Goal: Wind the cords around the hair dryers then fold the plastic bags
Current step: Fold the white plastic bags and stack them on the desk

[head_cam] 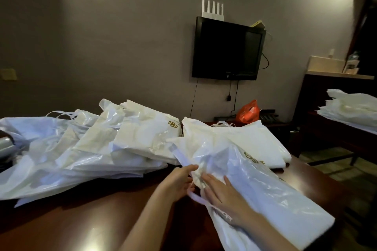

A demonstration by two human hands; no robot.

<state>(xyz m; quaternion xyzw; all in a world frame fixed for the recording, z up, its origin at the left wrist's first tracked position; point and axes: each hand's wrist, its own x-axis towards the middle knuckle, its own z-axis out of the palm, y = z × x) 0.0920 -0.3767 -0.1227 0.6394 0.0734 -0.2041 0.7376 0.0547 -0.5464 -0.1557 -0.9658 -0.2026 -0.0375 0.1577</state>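
A white plastic bag (265, 195) with a gold logo lies across the right part of the dark wooden table (81, 226). My left hand (179, 181) pinches the bag's bunched top edge by its handle. Flat on the bag just beside it, my right hand (222, 195) presses the plastic with straight fingers. A spread heap of several more white bags (85, 149) covers the table's left and middle. Another white bag (248, 138) lies behind the one I hold. No hair dryer can be clearly made out.
A dark, silvery object (6, 146) shows at the left edge, partly under the bags. More white bags (355, 108) are stacked on a table at the right. An orange bag (247, 112) sits on a low cabinet under the wall-mounted TV (226, 49).
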